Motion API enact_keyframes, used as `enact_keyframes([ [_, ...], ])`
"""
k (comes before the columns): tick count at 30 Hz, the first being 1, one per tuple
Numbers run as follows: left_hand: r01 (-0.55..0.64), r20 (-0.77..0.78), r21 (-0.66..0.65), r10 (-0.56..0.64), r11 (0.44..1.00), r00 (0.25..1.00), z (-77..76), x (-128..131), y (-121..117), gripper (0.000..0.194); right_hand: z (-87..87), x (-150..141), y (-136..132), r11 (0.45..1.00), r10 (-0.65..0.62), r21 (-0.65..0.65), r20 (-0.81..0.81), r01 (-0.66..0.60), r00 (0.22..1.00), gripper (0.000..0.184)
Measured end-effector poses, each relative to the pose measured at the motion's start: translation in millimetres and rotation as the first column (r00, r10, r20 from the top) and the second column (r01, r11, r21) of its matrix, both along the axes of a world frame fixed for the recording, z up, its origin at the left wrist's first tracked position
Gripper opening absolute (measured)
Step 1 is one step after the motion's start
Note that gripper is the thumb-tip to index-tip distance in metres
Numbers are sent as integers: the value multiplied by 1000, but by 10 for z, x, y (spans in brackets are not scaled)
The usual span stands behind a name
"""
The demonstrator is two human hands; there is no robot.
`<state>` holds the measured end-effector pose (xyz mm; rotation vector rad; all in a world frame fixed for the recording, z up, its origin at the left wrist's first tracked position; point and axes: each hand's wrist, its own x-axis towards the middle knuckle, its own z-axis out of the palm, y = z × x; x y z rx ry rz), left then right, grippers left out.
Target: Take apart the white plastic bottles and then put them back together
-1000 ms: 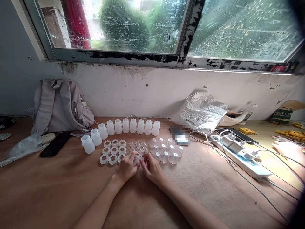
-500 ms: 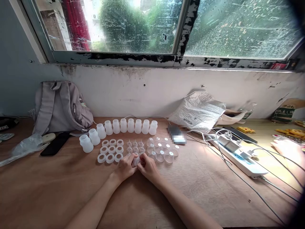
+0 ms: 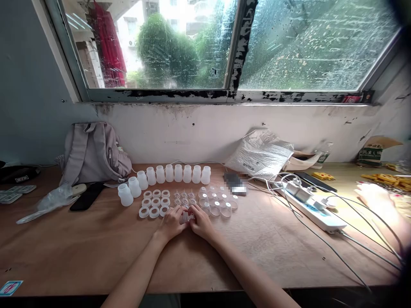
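A clear plastic piece (image 3: 185, 218) is pinched between left hand (image 3: 172, 221) and right hand (image 3: 200, 221), fingers curled, equally near both, just before the small clear rings (image 3: 184, 196); its long axis is hidden.

no wording legible with certainty. markings and their carriers: pale characters on the green label of a package (image 3: 370, 156) at far right; a line of dark print on the silver bag (image 3: 266, 149); a red-and-blue sign on a sticker (image 3: 11, 288) at the near left edge of the surface (image 3: 80, 261); a pale mark on a black item (image 3: 22, 174) at far left. all too small or blurred to read.
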<state>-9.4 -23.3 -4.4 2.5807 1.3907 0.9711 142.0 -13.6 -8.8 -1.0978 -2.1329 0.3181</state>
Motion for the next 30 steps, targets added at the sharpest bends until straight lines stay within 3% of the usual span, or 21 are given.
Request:
enact_keyframes([
  [8,-42,102,-1,42,999,994,-104,-134,-99,24,11,-45,-211,997,-52,62,272,37,961,19],
  [13,-143,259,-52,152,988,954,-121,-506,-221,21,39,-71,-319,997,-81,37,317,73,945,27],
  [16,-333,314,-109,350,937,883,-109,-916,-241,25,61,-102,-313,996,-88,-3,300,93,950,35],
  [19,-559,354,-166,578,813,736,-110,-1293,-177,34,73,-157,-273,992,-95,-60,277,116,956,33],
  [23,-623,336,-182,644,761,687,-194,-1500,-53,38,44,-233,-216,983,-157,-49,293,178,943,23],
  [30,-675,274,-156,688,721,672,-307,-1429,18,34,-27,-244,-171,979,-185,-16,342,203,921,17],
])
